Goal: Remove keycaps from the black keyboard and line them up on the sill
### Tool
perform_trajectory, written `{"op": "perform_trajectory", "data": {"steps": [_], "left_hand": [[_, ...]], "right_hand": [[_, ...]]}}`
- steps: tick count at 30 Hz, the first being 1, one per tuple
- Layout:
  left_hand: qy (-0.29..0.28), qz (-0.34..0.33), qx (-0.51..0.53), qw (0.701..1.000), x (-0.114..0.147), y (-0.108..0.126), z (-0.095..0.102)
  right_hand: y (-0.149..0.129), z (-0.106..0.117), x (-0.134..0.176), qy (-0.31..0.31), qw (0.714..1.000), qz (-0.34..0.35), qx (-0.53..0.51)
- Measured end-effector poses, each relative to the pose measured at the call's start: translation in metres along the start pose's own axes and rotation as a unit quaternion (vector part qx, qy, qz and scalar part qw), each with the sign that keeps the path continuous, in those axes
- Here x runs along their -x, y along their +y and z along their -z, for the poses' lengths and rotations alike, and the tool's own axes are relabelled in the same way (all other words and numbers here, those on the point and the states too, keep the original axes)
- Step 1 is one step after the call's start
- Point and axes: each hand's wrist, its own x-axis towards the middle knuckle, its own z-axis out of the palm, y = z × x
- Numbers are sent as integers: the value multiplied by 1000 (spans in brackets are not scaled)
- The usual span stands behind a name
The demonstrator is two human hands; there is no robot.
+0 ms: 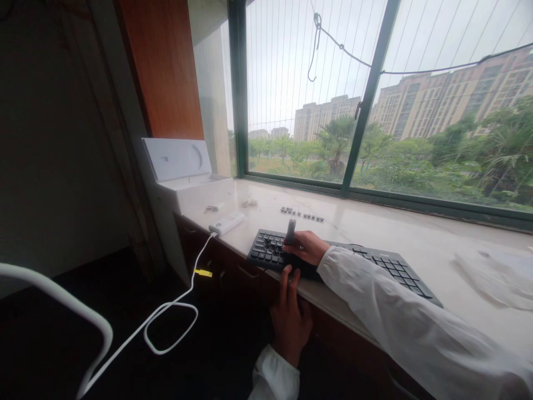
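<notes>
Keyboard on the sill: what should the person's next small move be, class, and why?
Probably sweep the tool lightly through the gaps in the keyboard: the right hand holds it upright over them, what look like loose keys lie lined up behind, and the left hand has fingertips at the front edge.

Room, perhaps home: stone-look counter [416,239], drawers [249,272], wide window [368,100].

On the counter [433,239], the keyboard [268,248] lies before a row of keycaps [306,216], right of the box [204,192].
</notes>
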Motion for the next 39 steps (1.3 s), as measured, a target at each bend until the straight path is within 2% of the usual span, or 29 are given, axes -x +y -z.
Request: {"op": "perform_trajectory", "data": {"steps": [15,20,27,39], "left_hand": [[18,-7,1,1000,1,0,-2],[20,-8,-2,1000,1,-1,-4],[12,-1,6,1000,1,-2,-5],[3,-18,-6,1000,0,-4,0]], "right_hand": [[0,0,0,0,1000,2,-3],[-2,1,-2,-8,999,7,34],[-8,5,-4,-30,998,-23,54],[-3,3,-4,-25,999,-22,38]]}}
